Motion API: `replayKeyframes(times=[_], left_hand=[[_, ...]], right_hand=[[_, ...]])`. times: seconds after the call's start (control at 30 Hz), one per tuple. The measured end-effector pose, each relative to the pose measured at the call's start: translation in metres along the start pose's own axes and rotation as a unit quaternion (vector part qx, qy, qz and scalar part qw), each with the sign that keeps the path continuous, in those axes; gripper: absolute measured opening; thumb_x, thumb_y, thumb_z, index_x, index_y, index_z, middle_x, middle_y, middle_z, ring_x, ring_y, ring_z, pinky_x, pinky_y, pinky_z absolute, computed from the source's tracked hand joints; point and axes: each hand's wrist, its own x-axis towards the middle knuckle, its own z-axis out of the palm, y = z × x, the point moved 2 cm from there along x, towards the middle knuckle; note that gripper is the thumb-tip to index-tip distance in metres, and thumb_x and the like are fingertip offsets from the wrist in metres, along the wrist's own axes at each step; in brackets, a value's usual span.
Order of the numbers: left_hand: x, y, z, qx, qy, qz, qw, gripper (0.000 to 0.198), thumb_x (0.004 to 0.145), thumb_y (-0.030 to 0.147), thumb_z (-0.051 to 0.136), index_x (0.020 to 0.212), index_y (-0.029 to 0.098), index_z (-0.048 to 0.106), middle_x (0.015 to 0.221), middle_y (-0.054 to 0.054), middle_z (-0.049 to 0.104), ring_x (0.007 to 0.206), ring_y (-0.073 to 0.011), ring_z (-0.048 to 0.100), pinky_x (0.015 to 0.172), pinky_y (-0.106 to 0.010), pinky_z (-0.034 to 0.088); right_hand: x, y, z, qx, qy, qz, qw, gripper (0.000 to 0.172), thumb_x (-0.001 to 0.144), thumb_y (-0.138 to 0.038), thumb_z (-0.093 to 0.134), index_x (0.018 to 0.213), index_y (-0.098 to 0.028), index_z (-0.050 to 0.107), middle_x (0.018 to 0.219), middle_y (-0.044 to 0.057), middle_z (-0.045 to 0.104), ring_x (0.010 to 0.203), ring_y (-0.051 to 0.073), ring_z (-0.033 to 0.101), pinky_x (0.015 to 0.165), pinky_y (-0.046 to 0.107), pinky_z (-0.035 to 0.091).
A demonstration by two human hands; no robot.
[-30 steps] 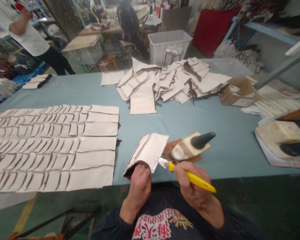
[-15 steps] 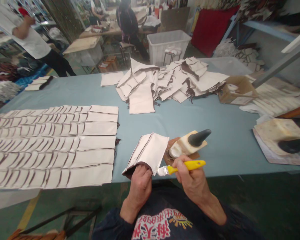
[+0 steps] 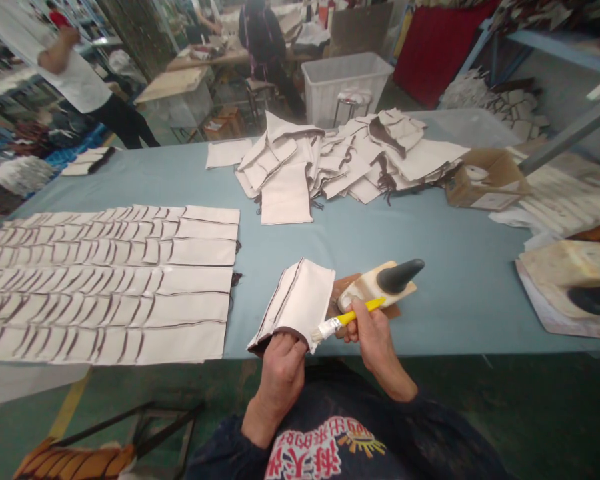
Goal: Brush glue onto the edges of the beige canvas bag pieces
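A cream fabric piece with a dark brown edge (image 3: 307,293) lies at the table's front, its near end lifted open like a sleeve. My left hand (image 3: 283,367) has its fingers inside that opening, closed on the brown edge; the fingertips are hidden. In my right hand (image 3: 373,333) is a yellow-handled paintbrush (image 3: 347,318), its whitish bristles against the piece's near right corner. Just beyond the brush stands a cut-open cream plastic jug (image 3: 360,287) with a black spout, on a brown scrap.
Rows of overlapping cream pieces (image 3: 190,307) cover the table's left side. A heap of similar pieces (image 3: 330,160) lies at the back, beside a cardboard box (image 3: 485,180). Another cut jug (image 3: 570,267) stands at the right. A person (image 3: 80,80) is beyond the table.
My right hand has turned, so the brush handle now slants up and away instead of lying nearly level. The bristles stay by the piece's edge. My left hand has barely moved.
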Motion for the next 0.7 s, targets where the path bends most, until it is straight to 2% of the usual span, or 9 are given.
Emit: replayKeyframes(times=[0.13, 0.23, 0.3, 0.4, 0.47, 0.57, 0.7], left_hand=[[-0.002, 0.001, 0.004, 0.014, -0.012, -0.013, 1.0, 0.032, 0.094, 0.001, 0.042, 0.092, 0.018, 0.069, 0.078, -0.007, 0.067, 0.074, -0.021, 0.059, 0.066, -0.032, 0.045], [-0.002, 0.002, 0.006, 0.002, -0.019, -0.017, 1.0, 0.032, 0.095, 0.001, 0.041, 0.091, 0.018, 0.068, 0.077, -0.007, 0.065, 0.074, -0.0207, 0.058, 0.066, -0.031, 0.046], [-0.001, 0.001, 0.006, -0.005, -0.018, -0.017, 1.0, 0.032, 0.096, 0.001, 0.041, 0.091, 0.018, 0.068, 0.078, -0.007, 0.065, 0.074, -0.0209, 0.058, 0.066, -0.031, 0.046], [0.003, 0.0, 0.005, -0.013, -0.009, -0.022, 1.0, 0.032, 0.095, 0.001, 0.041, 0.092, 0.018, 0.068, 0.079, -0.008, 0.066, 0.075, -0.0213, 0.059, 0.067, -0.031, 0.047], [0.006, 0.0, 0.004, -0.032, 0.001, -0.036, 0.999, 0.032, 0.094, 0.001, 0.041, 0.093, 0.018, 0.067, 0.081, -0.008, 0.066, 0.077, -0.0214, 0.06, 0.069, -0.031, 0.048], [0.01, -0.001, 0.004, -0.096, 0.029, -0.106, 0.989, 0.028, 0.094, 0.003, 0.043, 0.09, 0.019, 0.066, 0.082, -0.005, 0.067, 0.077, -0.0193, 0.062, 0.07, -0.029, 0.05], [0.014, -0.004, 0.006, -0.168, 0.057, -0.257, 0.95, 0.025, 0.095, 0.011, 0.048, 0.074, 0.02, 0.059, 0.069, 0.001, 0.059, 0.063, -0.0148, 0.055, 0.06, -0.025, 0.045]], right_hand=[[0.01, -0.004, -0.005, -0.068, 0.051, -0.086, 0.993, 0.06, 0.076, -0.076, 0.073, 0.065, -0.019, 0.06, 0.041, -0.004, 0.048, 0.038, 0.012, 0.045, 0.037, 0.023, 0.039], [0.015, -0.014, -0.007, -0.147, 0.107, -0.183, 0.966, 0.062, 0.078, -0.078, 0.07, 0.059, -0.02, 0.058, 0.043, -0.001, 0.052, 0.041, 0.014, 0.049, 0.04, 0.026, 0.041], [0.017, -0.021, -0.007, -0.158, 0.132, -0.211, 0.955, 0.063, 0.076, -0.079, 0.07, 0.057, -0.021, 0.055, 0.044, -0.001, 0.052, 0.042, 0.015, 0.05, 0.041, 0.027, 0.041], [0.013, -0.03, -0.006, -0.139, 0.136, -0.248, 0.949, 0.06, 0.081, -0.076, 0.069, 0.059, -0.022, 0.054, 0.045, -0.003, 0.051, 0.042, 0.014, 0.05, 0.043, 0.027, 0.043], [0.007, -0.033, -0.003, -0.124, 0.118, -0.307, 0.936, 0.054, 0.085, -0.069, 0.071, 0.063, -0.022, 0.057, 0.048, -0.004, 0.054, 0.042, 0.014, 0.051, 0.044, 0.027, 0.045], [-0.004, -0.028, 0.001, -0.135, 0.085, -0.402, 0.902, 0.04, 0.09, -0.054, 0.075, 0.072, -0.021, 0.064, 0.056, -0.002, 0.063, 0.046, 0.015, 0.056, 0.046, 0.026, 0.046], [-0.018, -0.016, 0.003, -0.213, 0.045, -0.447, 0.868, 0.029, 0.093, -0.044, 0.074, 0.077, -0.021, 0.064, 0.063, -0.001, 0.068, 0.051, 0.016, 0.062, 0.052, 0.027, 0.048]])
